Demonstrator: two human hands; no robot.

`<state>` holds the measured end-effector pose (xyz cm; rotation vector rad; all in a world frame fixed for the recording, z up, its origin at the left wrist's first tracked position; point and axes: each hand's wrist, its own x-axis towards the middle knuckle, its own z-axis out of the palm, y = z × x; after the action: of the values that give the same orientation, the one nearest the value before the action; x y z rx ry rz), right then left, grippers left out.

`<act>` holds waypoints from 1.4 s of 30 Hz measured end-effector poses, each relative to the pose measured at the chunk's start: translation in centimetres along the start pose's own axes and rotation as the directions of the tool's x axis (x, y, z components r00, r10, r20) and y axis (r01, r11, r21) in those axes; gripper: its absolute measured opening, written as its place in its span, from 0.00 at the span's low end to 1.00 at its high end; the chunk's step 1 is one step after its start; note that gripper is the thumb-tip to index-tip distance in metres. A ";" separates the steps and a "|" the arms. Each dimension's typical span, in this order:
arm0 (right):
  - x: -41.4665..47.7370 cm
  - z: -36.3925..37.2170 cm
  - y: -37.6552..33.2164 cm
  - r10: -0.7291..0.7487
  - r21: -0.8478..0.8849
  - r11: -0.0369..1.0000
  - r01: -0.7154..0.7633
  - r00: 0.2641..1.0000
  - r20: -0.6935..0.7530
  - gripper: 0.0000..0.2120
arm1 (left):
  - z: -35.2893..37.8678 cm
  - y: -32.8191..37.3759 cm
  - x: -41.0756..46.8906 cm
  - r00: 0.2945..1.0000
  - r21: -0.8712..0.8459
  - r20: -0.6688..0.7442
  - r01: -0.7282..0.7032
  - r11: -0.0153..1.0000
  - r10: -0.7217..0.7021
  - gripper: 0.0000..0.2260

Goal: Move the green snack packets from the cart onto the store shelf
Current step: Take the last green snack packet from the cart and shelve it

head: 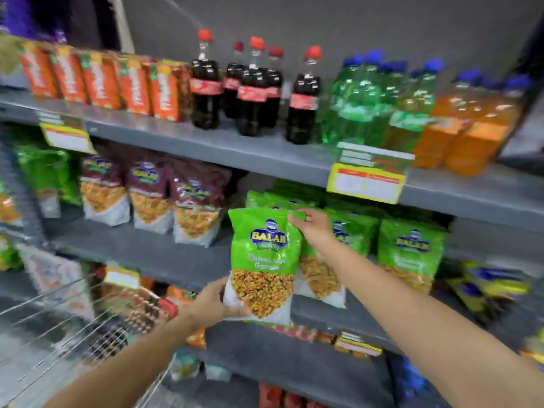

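Note:
I hold one green snack packet point(263, 260) upright in front of the middle grey shelf point(141, 254). My left hand point(210, 301) grips its bottom left corner. My right hand point(312, 226) pinches its top right corner. Behind and to the right of it, more green snack packets point(410, 251) stand in a row on the same shelf. The wire cart point(67, 328) is at the lower left, and its contents are blurred.
Maroon snack packets point(194, 207) stand left of the held packet, with a gap of bare shelf between them and the green row. The upper shelf holds orange cartons point(100, 81), cola bottles point(253, 86) and green and orange soda bottles. Yellow price tags point(365, 184) hang from the shelf edges.

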<state>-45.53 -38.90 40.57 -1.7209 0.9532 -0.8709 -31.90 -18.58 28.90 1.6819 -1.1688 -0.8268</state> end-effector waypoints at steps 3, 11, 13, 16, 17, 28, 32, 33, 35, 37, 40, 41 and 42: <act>0.1 -8.1 2.7 0.026 -0.040 0.999 -0.033 0.985 -0.169 0.17 | 7.2 2.5 3.4 0.995 0.035 0.094 -0.045 0.998 0.042 0.20; -0.9 -19.8 5.4 0.103 0.013 0.994 -0.107 0.907 -0.409 0.16 | 18.4 8.2 9.4 0.996 0.283 0.086 -0.061 0.957 0.038 0.38; -0.9 -20.9 6.3 0.105 -0.001 0.993 -0.116 0.904 -0.414 0.16 | 19.7 8.7 10.3 0.998 0.350 0.063 -0.046 0.936 0.025 0.38; -0.3 -21.8 7.9 0.112 0.003 0.993 -0.122 0.898 -0.425 0.16 | 21.5 9.1 11.0 1.000 0.422 0.017 -0.027 0.906 0.022 0.33; 0.1 -22.1 8.4 0.118 0.005 0.992 -0.129 0.896 -0.427 0.16 | 22.1 9.2 11.2 1.000 0.454 0.003 -0.019 0.891 0.020 0.30; 1.1 -22.6 10.0 -0.002 -0.188 0.978 -0.086 0.905 -0.425 0.17 | 20.7 11.7 12.9 0.995 0.767 0.018 -0.073 0.638 0.093 0.31; -2.7 -22.6 11.0 -0.158 -0.447 0.893 -0.055 0.892 -0.424 0.32 | 17.5 16.8 15.0 0.948 0.753 -0.079 -0.147 0.642 0.310 0.30; -3.9 -22.2 11.6 -0.192 -0.538 0.839 -0.087 0.876 -0.442 0.38 | 17.0 18.1 15.7 0.924 0.768 -0.115 -0.151 0.622 0.365 0.31; -6.4 -20.4 13.4 -0.171 -0.606 0.779 -0.160 0.876 -0.451 0.49 | 16.4 20.2 17.1 0.904 0.817 -0.157 -0.107 0.566 0.398 0.34; -8.3 -18.2 15.0 -0.060 -0.583 0.783 -0.218 0.906 -0.419 0.58 | 16.5 21.5 18.4 0.935 0.838 -0.117 -0.088 0.539 0.334 0.32; -9.4 -15.3 16.8 0.041 -0.569 0.774 -0.279 0.918 -0.394 0.64 | 17.1 21.7 20.2 0.958 0.772 0.031 -0.204 0.602 0.285 0.22; -9.4 -14.6 17.0 0.062 -0.552 0.782 -0.290 0.917 -0.393 0.65 | 17.3 21.5 20.6 0.959 0.757 0.069 -0.228 0.612 0.273 0.19; -9.4 -14.0 17.2 0.084 -0.531 0.793 -0.299 0.916 -0.392 0.66 | 17.4 21.3 20.9 0.958 0.752 0.097 -0.249 0.610 0.271 0.17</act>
<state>-65.52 -40.25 27.23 -1.9523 1.7595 -0.8069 -47.65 -46.61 41.55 2.0795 -1.8597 -0.0813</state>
